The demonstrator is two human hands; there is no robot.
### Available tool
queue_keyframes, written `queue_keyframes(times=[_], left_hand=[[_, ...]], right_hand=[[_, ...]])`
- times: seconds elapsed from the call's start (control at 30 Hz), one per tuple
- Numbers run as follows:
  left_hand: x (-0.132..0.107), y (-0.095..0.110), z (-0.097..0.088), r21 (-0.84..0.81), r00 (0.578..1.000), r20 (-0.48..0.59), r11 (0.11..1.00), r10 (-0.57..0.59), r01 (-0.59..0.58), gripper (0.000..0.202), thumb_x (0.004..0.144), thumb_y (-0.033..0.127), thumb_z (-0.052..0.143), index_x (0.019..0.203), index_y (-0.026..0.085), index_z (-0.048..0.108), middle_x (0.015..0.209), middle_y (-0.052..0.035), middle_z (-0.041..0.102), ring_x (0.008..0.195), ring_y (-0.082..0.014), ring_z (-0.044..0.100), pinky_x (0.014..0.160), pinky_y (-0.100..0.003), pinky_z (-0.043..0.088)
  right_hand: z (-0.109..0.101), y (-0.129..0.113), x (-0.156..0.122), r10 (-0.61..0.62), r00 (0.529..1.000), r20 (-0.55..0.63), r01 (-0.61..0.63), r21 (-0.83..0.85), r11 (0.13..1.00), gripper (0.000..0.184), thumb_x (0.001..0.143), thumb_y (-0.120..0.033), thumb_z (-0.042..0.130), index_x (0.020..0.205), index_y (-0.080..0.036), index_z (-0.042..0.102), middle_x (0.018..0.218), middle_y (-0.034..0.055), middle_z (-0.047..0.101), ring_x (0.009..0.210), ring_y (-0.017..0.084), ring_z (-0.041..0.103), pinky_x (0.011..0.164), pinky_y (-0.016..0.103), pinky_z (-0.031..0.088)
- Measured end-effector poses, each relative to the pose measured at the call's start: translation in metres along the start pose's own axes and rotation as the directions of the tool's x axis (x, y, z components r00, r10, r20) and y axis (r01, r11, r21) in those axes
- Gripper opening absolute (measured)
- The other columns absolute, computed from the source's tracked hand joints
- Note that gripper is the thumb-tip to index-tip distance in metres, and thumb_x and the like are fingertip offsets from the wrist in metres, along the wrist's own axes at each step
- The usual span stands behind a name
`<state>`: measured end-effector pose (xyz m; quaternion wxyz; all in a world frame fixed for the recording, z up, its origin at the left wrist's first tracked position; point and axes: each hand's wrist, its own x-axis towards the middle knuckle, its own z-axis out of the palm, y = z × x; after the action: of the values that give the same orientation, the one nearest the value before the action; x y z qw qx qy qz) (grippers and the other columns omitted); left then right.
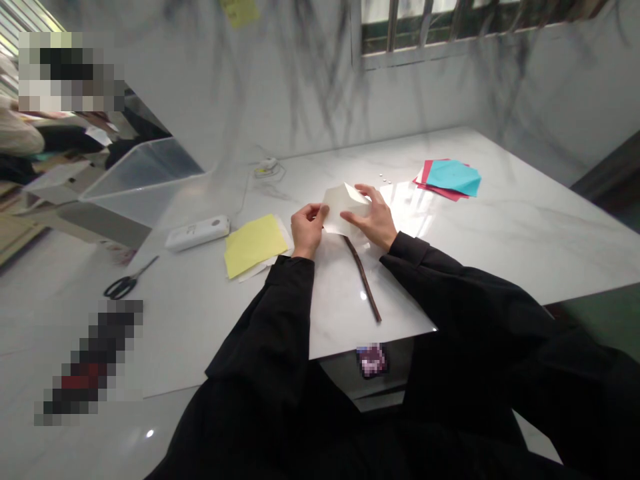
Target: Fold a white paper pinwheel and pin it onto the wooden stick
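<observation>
A sheet of cream paper (340, 205) is held up between my two hands over the table. My left hand (308, 227) pinches its left edge between thumb and fingers. At the right, my right hand (374, 217) has its thumb in front of the sheet and its fingers at the top edge, so the paper bends between them. A thin dark brown stick (364, 277) lies on the white table below the paper, its upper end close under the sheet. Yellow paper (256, 245), with white sheets beneath it, lies just left of my left hand.
Blue paper (454, 177) on red sheets lies at the right. Scissors (131, 280) and a white oblong device (198, 233) are at the left, near a clear plastic bin (145, 170). Tiny white bits (385, 179) and a coiled cable (269, 169) lie farther back. A person sits at far left.
</observation>
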<state>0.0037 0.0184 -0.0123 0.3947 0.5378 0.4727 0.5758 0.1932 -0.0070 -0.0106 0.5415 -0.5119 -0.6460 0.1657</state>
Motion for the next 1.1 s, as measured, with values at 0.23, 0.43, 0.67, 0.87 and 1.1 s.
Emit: queue_keyframes(times=[0.23, 0.43, 0.67, 0.87, 1.1], left_hand=[[0.005, -0.003, -0.002, -0.073, 0.998, -0.067, 0.997, -0.009, 0.004, 0.043, 0.072, 0.054, 0.091, 0.09, 0.02, 0.072, 0.079, -0.0028, 0.073, 0.068, -0.0159, 0.065, 0.064, -0.026, 0.048], [-0.011, 0.02, 0.008, 0.046, 0.989, -0.016, 0.988, 0.149, -0.149, 0.029, 0.078, 0.041, 0.088, 0.085, 0.023, 0.067, 0.077, 0.0003, 0.068, 0.071, -0.0137, 0.063, 0.069, -0.024, 0.049], [-0.004, 0.016, 0.004, -0.048, 0.993, -0.088, 0.995, 0.081, -0.085, 0.044, 0.074, 0.053, 0.09, 0.089, 0.024, 0.06, 0.078, 0.0016, 0.063, 0.073, -0.0138, 0.061, 0.068, -0.024, 0.045], [0.012, -0.004, -0.01, -0.139, 0.986, -0.164, 0.99, -0.037, 0.014, 0.049, 0.074, 0.053, 0.085, 0.092, 0.025, 0.05, 0.076, 0.0049, 0.058, 0.072, -0.0132, 0.06, 0.07, -0.023, 0.044], [0.012, 0.0, -0.017, -0.185, 0.987, -0.118, 0.979, -0.104, 0.081, 0.05, 0.077, 0.045, 0.085, 0.114, 0.021, 0.061, 0.072, 0.0032, 0.062, 0.065, -0.0152, 0.061, 0.065, -0.025, 0.047]], right_hand=[[0.003, 0.016, 0.006, 0.126, 0.991, -0.041, -0.126, 0.005, 0.992, 0.048, 0.097, -0.059, 0.064, 0.128, -0.023, 0.066, 0.132, 0.0146, 0.07, 0.118, 0.028, 0.067, 0.093, 0.04, 0.061], [0.011, 0.022, 0.005, 0.073, 0.995, -0.075, -0.078, -0.073, 0.994, 0.08, 0.088, -0.065, 0.077, 0.151, -0.023, 0.05, 0.152, 0.0201, 0.058, 0.135, 0.035, 0.058, 0.106, 0.049, 0.058], [0.004, 0.021, 0.009, 0.185, 0.981, -0.062, -0.183, 0.046, 0.982, 0.05, 0.084, -0.021, 0.064, 0.134, -0.021, 0.061, 0.136, 0.015, 0.07, 0.126, 0.029, 0.066, 0.096, 0.043, 0.063], [-0.004, 0.017, 0.013, 0.169, 0.984, 0.058, -0.177, 0.205, 0.963, 0.025, 0.075, -0.014, 0.055, 0.086, -0.02, 0.077, 0.126, 0.0092, 0.075, 0.099, 0.022, 0.072, 0.09, 0.037, 0.062], [-0.001, 0.024, 0.015, 0.165, 0.961, 0.22, -0.234, 0.339, 0.911, 0.053, 0.078, -0.019, 0.059, 0.127, -0.018, 0.079, 0.111, 0.0089, 0.078, 0.099, 0.022, 0.066, 0.084, 0.032, 0.058]])
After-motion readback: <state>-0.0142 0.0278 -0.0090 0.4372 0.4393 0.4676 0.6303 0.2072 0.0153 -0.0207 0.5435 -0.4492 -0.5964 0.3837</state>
